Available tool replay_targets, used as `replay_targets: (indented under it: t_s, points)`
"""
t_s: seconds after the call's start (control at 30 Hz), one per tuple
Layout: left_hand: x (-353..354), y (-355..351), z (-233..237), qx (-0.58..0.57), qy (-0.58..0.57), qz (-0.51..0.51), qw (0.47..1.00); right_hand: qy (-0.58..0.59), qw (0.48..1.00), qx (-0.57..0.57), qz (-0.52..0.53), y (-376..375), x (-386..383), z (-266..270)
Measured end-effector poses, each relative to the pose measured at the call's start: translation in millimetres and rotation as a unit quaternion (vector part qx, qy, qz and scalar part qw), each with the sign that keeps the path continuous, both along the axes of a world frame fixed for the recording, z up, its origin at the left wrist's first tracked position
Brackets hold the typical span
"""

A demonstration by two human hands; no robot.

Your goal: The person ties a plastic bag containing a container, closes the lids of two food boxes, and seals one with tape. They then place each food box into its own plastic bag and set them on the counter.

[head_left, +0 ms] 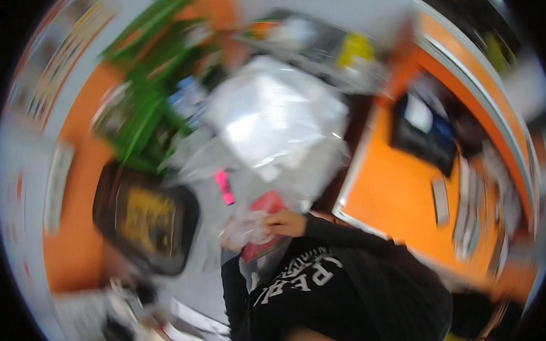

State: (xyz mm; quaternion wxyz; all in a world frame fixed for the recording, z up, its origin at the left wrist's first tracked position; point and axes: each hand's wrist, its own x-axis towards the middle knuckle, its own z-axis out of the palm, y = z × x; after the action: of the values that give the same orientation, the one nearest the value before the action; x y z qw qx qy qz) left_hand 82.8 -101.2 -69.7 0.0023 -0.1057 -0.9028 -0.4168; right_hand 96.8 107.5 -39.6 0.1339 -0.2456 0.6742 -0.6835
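A flat red packet [267, 203] lies in front of my chest, partly covered by a crumpled clear plastic bag [249, 229]. My right hand [285, 223] has its fingers closed on the bag at the packet's right side. At the left side my left hand [229, 239] is blurred and partly hidden behind the plastic, close against the bag. Just beyond, a small bright pink object [223, 186] with a dark band lies on a grey surface. Further ahead sits a large bundle [271, 113] in clear shiny plastic.
Left stand green plastic racks [141, 109] and a black container [147, 220] with a yellow patterned middle. An orange desk [394, 190] on the right holds a black bag [425, 132] and several slim boxes. A yellow item [354, 50] sits at the back.
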Motion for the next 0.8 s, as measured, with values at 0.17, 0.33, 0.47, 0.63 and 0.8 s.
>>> replay_targets:
  t_s: [0.17,0.33,0.47,0.63,0.8]
  points:
    - [14.7,13.3,3.0,0.091,0.054,0.046,0.993,-0.06,0.989,0.12,0.059,22.7,-9.2,-1.4]
    - [25.6,27.2,-5.4,0.134,0.279,0.183,0.933,-0.187,0.965,0.178,0.039,37.1,-18.6,-4.4]
    - [44.2,16.2,-11.8,0.521,-0.048,0.286,0.803,-0.134,0.962,0.209,0.11,31.7,-39.5,14.7]
    - [117.9,-39.6,34.7,0.188,0.081,0.272,0.94,-0.096,0.967,0.203,0.124,28.7,-50.4,14.1]
    - [217.6,-51.7,8.0,-0.14,0.014,0.264,0.954,-0.064,0.965,0.215,0.137,27.0,-57.5,13.5]
